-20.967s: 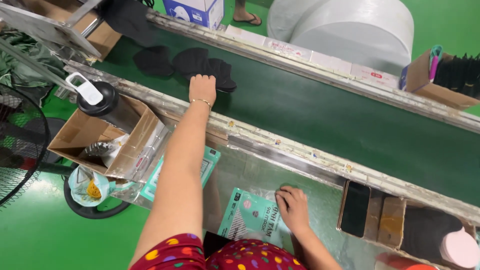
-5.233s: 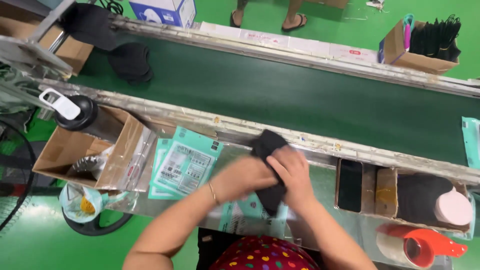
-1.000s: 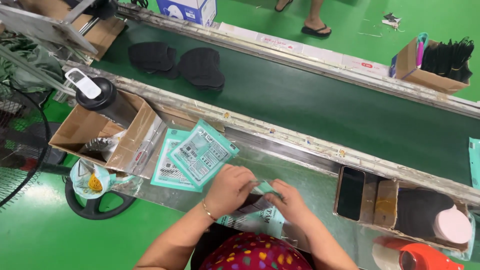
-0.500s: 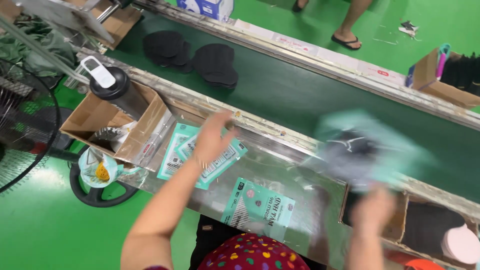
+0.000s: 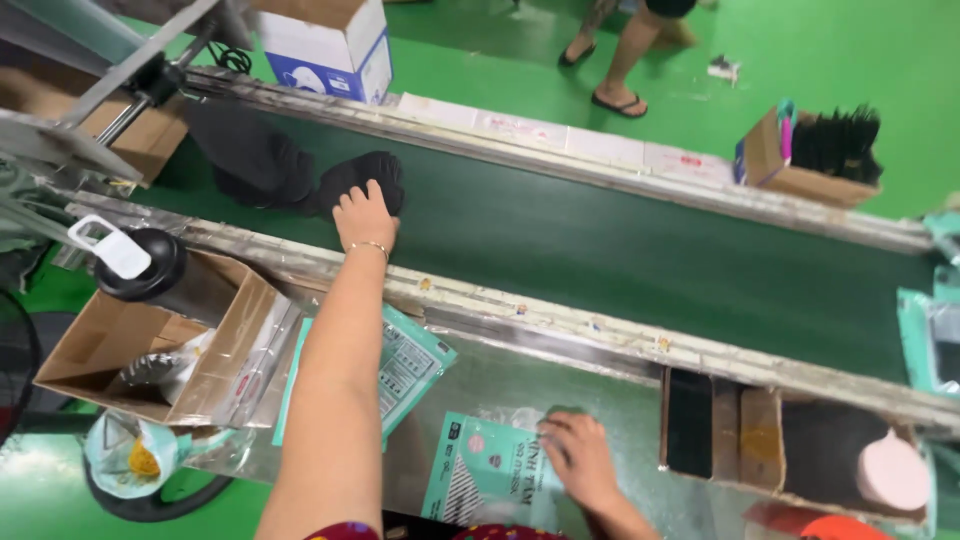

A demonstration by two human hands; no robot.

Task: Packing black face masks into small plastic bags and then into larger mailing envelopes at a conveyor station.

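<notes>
My left hand (image 5: 364,218) reaches far out over the dark green conveyor belt (image 5: 620,250) and rests on a stack of black masks (image 5: 366,178); a second black stack (image 5: 252,160) lies just left of it. My right hand (image 5: 580,460) lies flat on teal printed pouches (image 5: 480,470) on the metal worktable (image 5: 520,370) in front of me. Another pile of teal pouches (image 5: 405,365) sits under my left forearm. Whether the left fingers have closed around the masks cannot be told.
An open cardboard box (image 5: 150,340) with a black bottle (image 5: 150,270) stands at the left. A divided box (image 5: 790,450) with black items sits at right. Across the belt are a white-and-blue carton (image 5: 325,45), a box of black pieces (image 5: 820,160) and a person's sandalled feet (image 5: 615,60).
My left hand has stretched from the pouches out to the black masks on the belt. My right hand has let go of a filled pouch to the right and come back down onto the teal pouches.
</notes>
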